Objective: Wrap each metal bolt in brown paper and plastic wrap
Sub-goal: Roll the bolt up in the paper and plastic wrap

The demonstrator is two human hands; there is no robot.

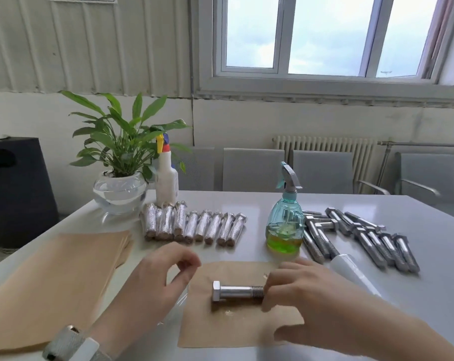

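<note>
here | right hand (293, 287) grips bolt (233, 291) on paper (236, 327) | left hand (166, 274) loosely curled, empty

Daylight is pouring in through the window (324, 35) at the back, and the panes are blowing out to pale white-blue. The scene is reading bright and evenly lit. The glossy white table (377, 295) is catching soft glare and mirroring the bottles and the plant bowl (119, 194). The bolt (237, 291) is casting only a faint, short shadow on the paper (236, 327). Both hands, left (158, 280) and right (296, 290), are looking slightly soft with blur. The wide lens is bending straight lines toward the edges, tilting the window frame and wall panels.
</note>
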